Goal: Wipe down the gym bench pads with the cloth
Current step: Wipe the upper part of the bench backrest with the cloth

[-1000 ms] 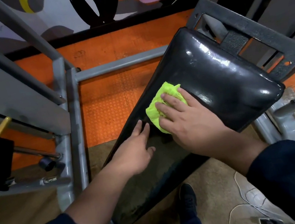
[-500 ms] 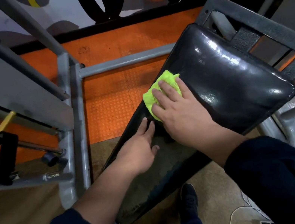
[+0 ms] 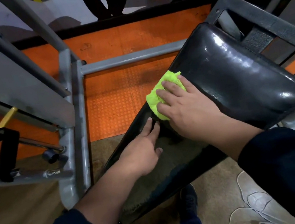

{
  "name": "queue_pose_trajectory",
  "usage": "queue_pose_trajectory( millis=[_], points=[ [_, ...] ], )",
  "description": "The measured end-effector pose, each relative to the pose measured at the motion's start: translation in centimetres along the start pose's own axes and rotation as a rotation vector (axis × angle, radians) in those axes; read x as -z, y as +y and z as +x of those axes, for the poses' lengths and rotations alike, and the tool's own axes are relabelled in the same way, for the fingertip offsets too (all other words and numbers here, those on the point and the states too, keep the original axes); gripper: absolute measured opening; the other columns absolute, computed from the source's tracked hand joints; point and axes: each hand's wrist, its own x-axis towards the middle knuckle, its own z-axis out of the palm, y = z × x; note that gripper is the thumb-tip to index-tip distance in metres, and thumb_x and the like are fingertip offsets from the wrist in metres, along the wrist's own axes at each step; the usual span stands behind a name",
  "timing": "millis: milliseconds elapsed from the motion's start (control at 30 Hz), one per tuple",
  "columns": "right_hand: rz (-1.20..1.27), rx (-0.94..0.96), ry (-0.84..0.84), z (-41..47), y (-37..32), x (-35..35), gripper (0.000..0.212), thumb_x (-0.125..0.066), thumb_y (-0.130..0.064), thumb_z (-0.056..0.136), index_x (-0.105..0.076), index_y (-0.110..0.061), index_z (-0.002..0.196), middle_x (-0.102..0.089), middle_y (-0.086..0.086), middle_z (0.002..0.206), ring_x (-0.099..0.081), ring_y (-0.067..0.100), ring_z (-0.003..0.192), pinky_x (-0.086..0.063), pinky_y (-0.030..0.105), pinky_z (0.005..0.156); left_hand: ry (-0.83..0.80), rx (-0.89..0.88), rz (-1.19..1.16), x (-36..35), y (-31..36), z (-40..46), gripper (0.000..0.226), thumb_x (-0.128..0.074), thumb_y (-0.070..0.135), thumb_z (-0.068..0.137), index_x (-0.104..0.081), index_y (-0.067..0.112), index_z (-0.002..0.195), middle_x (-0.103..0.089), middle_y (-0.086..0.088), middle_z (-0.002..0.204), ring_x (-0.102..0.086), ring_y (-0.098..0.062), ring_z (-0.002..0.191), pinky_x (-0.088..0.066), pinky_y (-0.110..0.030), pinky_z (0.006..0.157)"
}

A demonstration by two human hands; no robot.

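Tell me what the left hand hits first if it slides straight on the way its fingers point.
Probably the green cloth under the right hand: the left hand lies flat on the bench pad, fingertips just short of it.

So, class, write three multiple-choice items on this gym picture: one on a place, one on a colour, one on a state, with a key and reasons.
1. Where does the cloth lie?
A. on the floor
B. on the pad's left edge
C. on the frame

2. What colour is the cloth?
A. neon yellow-green
B. white
C. red

3. How does the right hand meet the cloth?
A. hovers above it
B. presses it flat
C. wrings it

Key: B, it sits at the black pad edge; A, bright yellow-green; B, straight fingers lie on it.
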Motion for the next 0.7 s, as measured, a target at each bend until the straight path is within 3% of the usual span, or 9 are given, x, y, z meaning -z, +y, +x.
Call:
queue_pose_trajectory(
  millis=[133, 300, 467, 600, 700],
  points=[
    [-0.024, -0.074, -0.079, 2.4, -1.1, 0.4, 0.045, -0.05, -0.034, 0.095, -0.05, -0.019, 0.137, -0.035, 0.016, 0.157, -0.018, 0.039, 0.149, -0.006, 0.063, 0.119, -0.002, 0.003, 0.015, 0.4, -0.1, 0.2, 0.078, -0.054, 0.033, 0.097, -0.003, 0.037, 0.156, 0.021, 0.016, 0.161, -0.039, -0.022, 0.141, -0.045, -0.039, 0.105],
    [-0.021, 0.042, -0.042, 1.3, 0.3, -0.1, 0.039, -0.061, -0.031, 0.087, -0.063, -0.015, 0.123, -0.052, 0.018, 0.143, -0.036, 0.041, 0.141, -0.017, 0.062, 0.117, 0.008, -0.012, 0.021, 0.1, 0.0, 0.0, 0.077, -0.055, 0.032, 0.097, -0.006, 0.036, 0.156, 0.019, 0.016, 0.162, -0.04, -0.021, 0.139, -0.047, -0.041, 0.102],
    [-0.032, -0.053, -0.124, 3.5, -1.2, 0.6, 0.05, -0.051, -0.035, 0.095, -0.047, -0.018, 0.141, -0.035, 0.015, 0.155, -0.02, 0.038, 0.149, -0.005, 0.061, 0.12, 0.026, -0.035, 0.037, 0.3, -0.1, 0.2, 0.077, -0.054, 0.03, 0.097, -0.006, 0.032, 0.157, 0.016, 0.009, 0.164, -0.045, -0.023, 0.136, -0.046, -0.04, 0.103],
    [-0.007, 0.063, -0.095, 2.4, 0.2, 0.1, 0.042, -0.055, -0.033, 0.092, -0.057, -0.018, 0.131, -0.045, 0.015, 0.149, -0.029, 0.038, 0.145, -0.012, 0.061, 0.12, 0.027, -0.037, 0.044, -0.1, -0.1, 0.0, 0.077, -0.054, 0.031, 0.096, -0.006, 0.034, 0.157, 0.018, 0.013, 0.163, -0.04, -0.021, 0.14, -0.047, -0.04, 0.103],
    [-0.028, -0.009, -0.118, 4.2, 0.0, 0.5, 0.047, -0.052, -0.036, 0.094, -0.051, -0.019, 0.137, -0.043, 0.014, 0.15, -0.026, 0.038, 0.146, -0.01, 0.06, 0.12, 0.035, -0.056, 0.04, 0.1, -0.3, 0.1, 0.078, -0.054, 0.03, 0.097, -0.004, 0.03, 0.157, 0.018, 0.01, 0.163, -0.033, -0.021, 0.144, -0.043, -0.039, 0.107]
  ],
)
